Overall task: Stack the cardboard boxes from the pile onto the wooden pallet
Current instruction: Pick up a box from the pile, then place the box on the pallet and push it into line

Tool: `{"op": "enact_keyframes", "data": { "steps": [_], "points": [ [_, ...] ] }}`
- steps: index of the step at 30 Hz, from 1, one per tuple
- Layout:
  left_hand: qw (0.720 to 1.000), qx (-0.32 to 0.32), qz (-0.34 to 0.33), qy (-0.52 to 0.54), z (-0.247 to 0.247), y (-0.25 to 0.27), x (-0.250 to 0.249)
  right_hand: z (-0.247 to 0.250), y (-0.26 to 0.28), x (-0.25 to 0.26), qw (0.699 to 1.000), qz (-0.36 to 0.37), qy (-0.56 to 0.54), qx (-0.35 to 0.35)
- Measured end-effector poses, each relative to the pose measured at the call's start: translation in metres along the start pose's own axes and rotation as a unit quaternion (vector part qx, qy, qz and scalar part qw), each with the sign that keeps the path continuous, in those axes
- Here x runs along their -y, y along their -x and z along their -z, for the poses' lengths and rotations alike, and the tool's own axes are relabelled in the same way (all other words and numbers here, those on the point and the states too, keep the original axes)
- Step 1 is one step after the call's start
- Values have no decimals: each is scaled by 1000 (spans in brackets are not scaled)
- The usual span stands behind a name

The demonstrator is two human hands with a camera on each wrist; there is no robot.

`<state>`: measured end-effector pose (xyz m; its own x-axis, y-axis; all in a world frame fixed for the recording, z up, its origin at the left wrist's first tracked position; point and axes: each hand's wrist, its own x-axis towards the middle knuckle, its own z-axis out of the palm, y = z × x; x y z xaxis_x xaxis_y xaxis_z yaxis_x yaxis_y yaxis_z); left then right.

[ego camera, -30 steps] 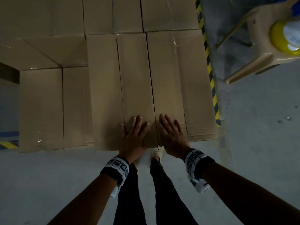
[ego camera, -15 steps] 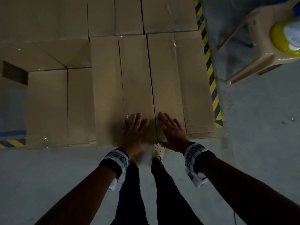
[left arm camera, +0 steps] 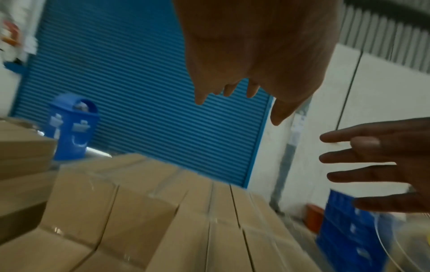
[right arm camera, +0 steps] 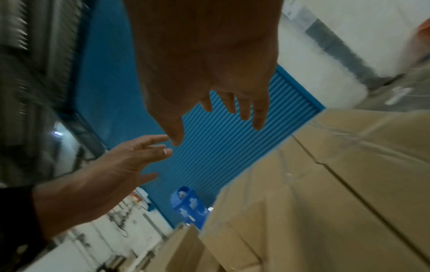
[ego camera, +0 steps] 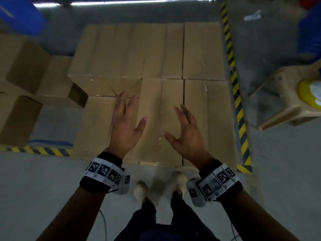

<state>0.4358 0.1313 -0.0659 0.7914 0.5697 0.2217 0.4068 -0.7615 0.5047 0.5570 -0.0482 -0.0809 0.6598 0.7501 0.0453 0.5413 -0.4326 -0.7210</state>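
Observation:
Taped cardboard boxes [ego camera: 161,54] are stacked in tight rows in front of me; whatever they stand on is hidden beneath them. My left hand [ego camera: 126,124] hovers above the seam between the near left box [ego camera: 97,129] and the near middle box [ego camera: 161,150], fingers spread, holding nothing. My right hand [ego camera: 184,134] hovers over the near middle box, also spread and empty. The left wrist view shows the left hand [left arm camera: 256,46] well above the box tops [left arm camera: 163,211]. In the right wrist view the right hand [right arm camera: 204,55] is likewise off the cardboard [right arm camera: 325,193]. More boxes [ego camera: 22,66] lie piled at the left.
A beige plastic stool [ego camera: 284,94] carrying a yellow tape roll [ego camera: 311,93] stands at the right. Yellow-black floor tape [ego camera: 234,87] runs along the stack's right side. A blue bin [left arm camera: 72,127], a blue roller shutter [left arm camera: 139,73] and blue crates [left arm camera: 349,230] lie beyond. My feet [ego camera: 140,190] are close to the stack.
Both hands have lifted off the near edge of the boxes and moved apart with fingers spread. The head view has pulled back and up, so more of the stack shows.

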Motion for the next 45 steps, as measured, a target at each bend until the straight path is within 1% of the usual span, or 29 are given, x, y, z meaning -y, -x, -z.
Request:
{"op": "enact_keyframes", "data": {
  "steps": [2,5,7,10,14,18,21,24,28,30,32,36,39,42,45],
  "points": [
    [999,-51,3,15,45,9,2,1,-5,43,999,37,-28,-24],
    [991,-134,9,25,110,35,15,-7,-9,109,990,112,-67,-50],
    [983,-182,21,20,155,61,30,-19,-6,156,981,165,-87,-59],
    [970,-241,17,0,216,106,59,-44,5,228,964,230,-120,-57],
    [952,-305,23,-17,298,176,110,-97,35,322,937,313,-145,-50],
    [935,-349,46,-43,363,248,161,-163,63,398,922,352,-161,-19],
    [924,-372,72,-59,394,295,198,-211,82,444,910,375,-175,23],
    [913,-381,114,-92,413,333,240,-258,92,481,898,409,-156,47],
    [898,-390,167,-115,423,366,305,-322,90,518,887,449,-62,90],
    [897,-380,197,-111,424,374,342,-356,80,530,888,447,-22,107],
    [899,-359,226,-106,426,377,383,-391,66,540,890,439,-12,125],
    [902,-323,267,-103,444,368,472,-464,25,570,897,414,-23,153],
    [898,-315,286,-109,462,349,534,-513,-15,598,902,398,-34,163],
    [901,-290,312,-83,476,326,594,-552,-57,624,911,369,-43,181],
    [908,-257,323,-74,488,302,648,-585,-99,648,919,341,-34,196]
  ]
}}
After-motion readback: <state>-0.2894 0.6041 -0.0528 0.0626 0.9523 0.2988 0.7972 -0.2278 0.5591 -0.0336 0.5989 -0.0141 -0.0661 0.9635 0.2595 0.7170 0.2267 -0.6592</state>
